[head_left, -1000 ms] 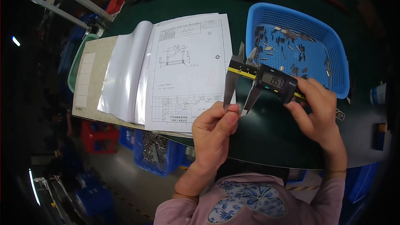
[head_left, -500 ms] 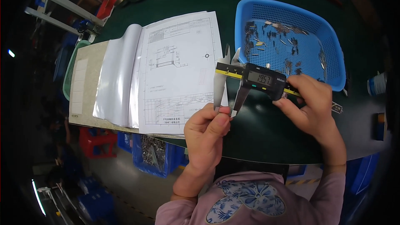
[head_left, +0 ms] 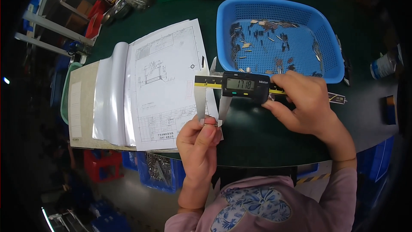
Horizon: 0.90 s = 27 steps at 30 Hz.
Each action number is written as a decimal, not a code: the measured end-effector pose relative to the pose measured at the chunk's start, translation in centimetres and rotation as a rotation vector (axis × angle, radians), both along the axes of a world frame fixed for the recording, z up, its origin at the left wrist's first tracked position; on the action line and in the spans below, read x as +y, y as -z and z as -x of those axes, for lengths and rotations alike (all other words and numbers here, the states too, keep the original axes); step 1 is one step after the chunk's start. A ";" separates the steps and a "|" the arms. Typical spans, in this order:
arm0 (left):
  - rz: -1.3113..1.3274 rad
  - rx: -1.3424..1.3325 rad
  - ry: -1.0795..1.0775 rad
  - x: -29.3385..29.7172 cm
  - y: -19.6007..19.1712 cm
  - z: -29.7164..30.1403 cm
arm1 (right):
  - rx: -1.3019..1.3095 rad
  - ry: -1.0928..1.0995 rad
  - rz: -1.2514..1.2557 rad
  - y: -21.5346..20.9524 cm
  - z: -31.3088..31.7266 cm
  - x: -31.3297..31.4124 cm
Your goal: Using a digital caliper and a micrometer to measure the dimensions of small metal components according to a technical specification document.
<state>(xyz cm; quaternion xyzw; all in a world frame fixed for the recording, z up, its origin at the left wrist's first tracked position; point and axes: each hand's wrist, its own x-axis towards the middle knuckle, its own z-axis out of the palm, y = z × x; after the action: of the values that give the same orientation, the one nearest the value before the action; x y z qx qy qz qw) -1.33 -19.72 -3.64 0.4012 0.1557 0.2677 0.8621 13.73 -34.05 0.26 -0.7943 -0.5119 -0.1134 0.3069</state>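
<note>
The left hand (head_left: 198, 146) pinches a small metal part (head_left: 209, 122) between thumb and fingertips, closed on it. The part sits directly above those fingertips, at the lower tips of the caliper (head_left: 234, 87) jaws. Its long axis runs left to right, parallel to the caliper's beam, so it spans the gap between the two jaws; the jaws stand close on either end of it, and contact appears made but cannot be confirmed.

The right hand (head_left: 307, 103) is closed around the caliper to the right of its display, thumb under the beam and fingers over it. The beam lies horizontal, with the jaws pointing down toward the person.

Relative to the caliper, the left hand is just below the jaws and nearer the part. The blue basket (head_left: 330, 66) of similar small parts lies just behind the caliper, and the drawing sheet (head_left: 165, 77) lies to its left, under the fixed jaw.
</note>
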 end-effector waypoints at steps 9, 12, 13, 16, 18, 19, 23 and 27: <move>-0.030 -0.009 -0.027 0.2 0.2 0.1 | -0.011 0.003 0.000 0.1 0.0 0.2; -0.034 -0.008 -0.024 0.1 0.4 0.2 | -0.017 0.004 -0.027 0.1 0.0 0.1; -0.038 -0.010 -0.019 0.1 0.4 0.2 | -0.016 0.007 -0.033 0.0 0.0 0.1; -0.040 0.009 -0.010 0.1 0.3 0.3 | -0.016 -0.002 -0.037 0.3 -0.2 -0.1; -0.028 0.018 -0.004 0.0 0.2 0.2 | -0.022 0.008 -0.030 0.3 -0.2 -0.1; -0.018 0.031 -0.008 0.0 0.2 0.2 | -0.025 0.009 -0.024 0.4 -0.2 -0.2; -0.067 0.018 0.062 -0.1 0.3 0.0 | -0.056 0.014 -0.049 0.5 -0.4 -0.4; -0.002 0.028 0.018 0.2 0.3 0.1 | -0.019 0.006 0.001 0.3 -0.3 -0.1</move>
<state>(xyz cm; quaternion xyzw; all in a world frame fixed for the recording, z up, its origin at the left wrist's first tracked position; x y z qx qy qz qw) -1.42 -19.56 -3.95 0.4071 0.1639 0.2542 0.8618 14.07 -34.15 -0.02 -0.7948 -0.5126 -0.1215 0.3014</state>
